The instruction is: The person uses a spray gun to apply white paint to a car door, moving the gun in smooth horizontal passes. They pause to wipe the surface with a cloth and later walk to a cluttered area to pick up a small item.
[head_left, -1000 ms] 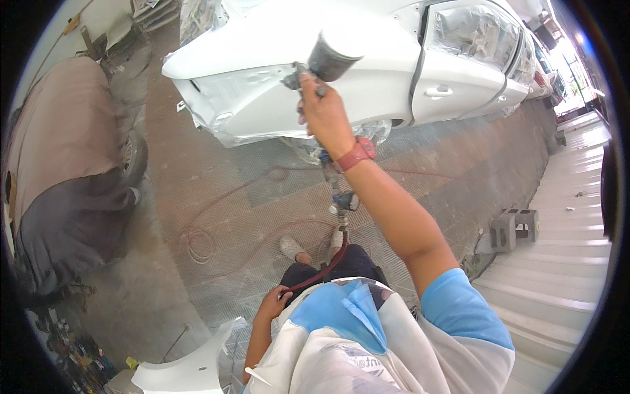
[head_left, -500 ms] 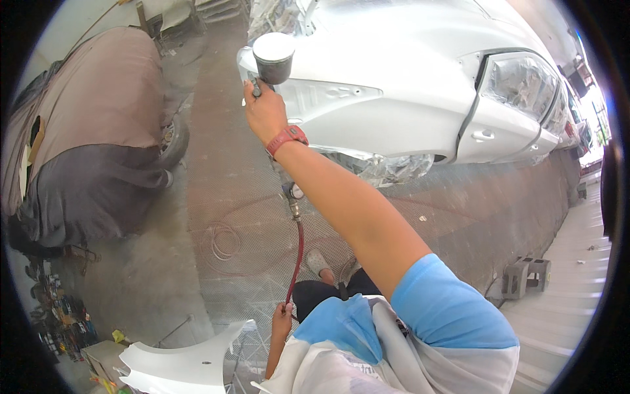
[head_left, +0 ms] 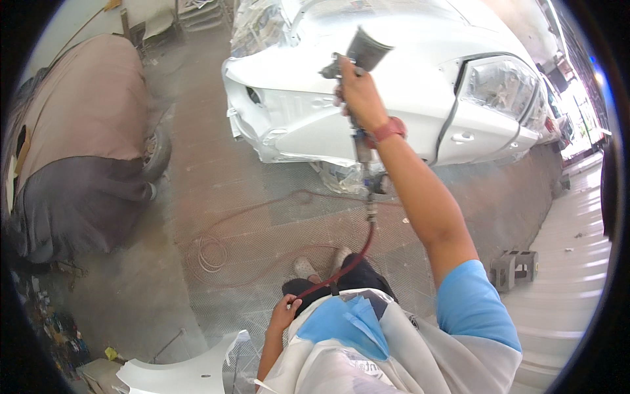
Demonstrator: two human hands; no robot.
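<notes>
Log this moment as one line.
Right hand: gripping grey cup-topped spray gun | Left hand: holding dark red flexible hose | Ahead: white car body

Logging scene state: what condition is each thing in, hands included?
Right hand: closed around spray gun
Spray gun: raised, cup attached; spraying unclear
Left hand: closed on red hose
Red hose: connected to spray gun, curving
White car: partly masked with sheeting
Brown cover: draped, wheel exposed beside it
White curved panel: separate from car

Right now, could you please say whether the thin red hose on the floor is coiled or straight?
Partly coiled: the thin red hose lies in small loops at left, with longer curves trailing right.
</notes>
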